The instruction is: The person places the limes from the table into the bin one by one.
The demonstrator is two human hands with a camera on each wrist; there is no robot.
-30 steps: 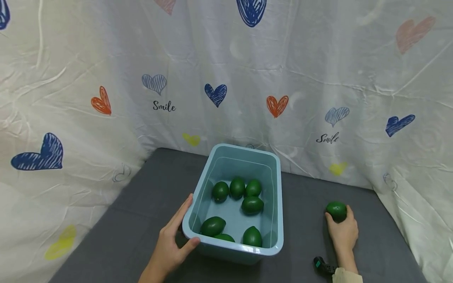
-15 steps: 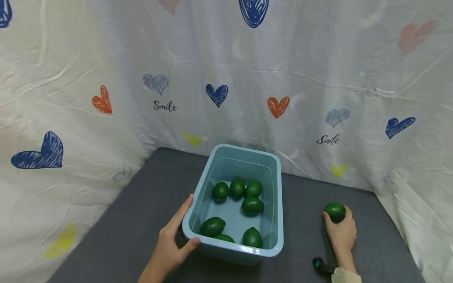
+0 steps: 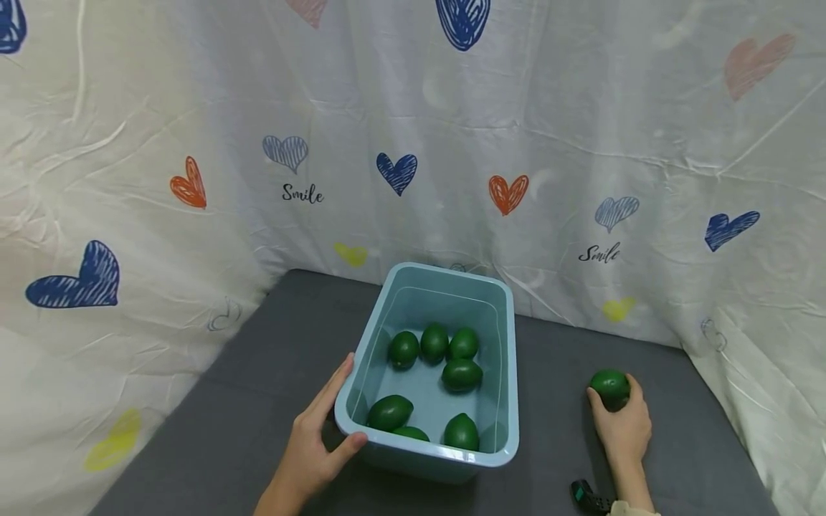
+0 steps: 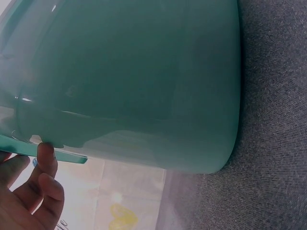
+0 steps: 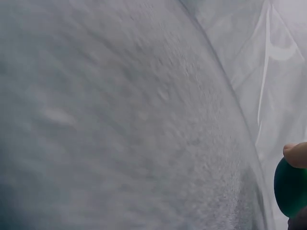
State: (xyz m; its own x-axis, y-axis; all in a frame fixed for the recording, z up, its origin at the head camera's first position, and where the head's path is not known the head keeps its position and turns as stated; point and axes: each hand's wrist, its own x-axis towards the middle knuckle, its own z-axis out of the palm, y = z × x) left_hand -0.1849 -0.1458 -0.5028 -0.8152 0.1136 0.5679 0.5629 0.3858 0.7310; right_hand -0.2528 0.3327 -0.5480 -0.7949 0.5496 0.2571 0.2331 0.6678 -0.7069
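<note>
A light blue plastic bin [image 3: 514, 401] stands in the middle of the table in the head view, with several dark green limes lying inside; one is a lime with a pointed tip [image 3: 461, 433]. My left hand [image 3: 312, 438] grips the near left corner, thumb at the front rim and fingers along the side. In the left wrist view, bent fingers [image 4: 46, 160] meet the underside of the rim. Off to the right of the bin, my right hand [image 3: 622, 426] holds another lime [image 3: 609, 387] between thumb and fingers. Only part of that lime [image 5: 289, 189] shows in the right wrist view.
Dark grey cloth covers the table [image 3: 258, 387]. A white curtain [image 3: 555, 129] printed with hearts hangs along the back and sides. A black wrist device [image 3: 586, 496] shows beside my right forearm.
My right hand, with the lime in it, has shifted very slightly left. The left hand and the bin stay in place; the head view has drifted slightly.
</note>
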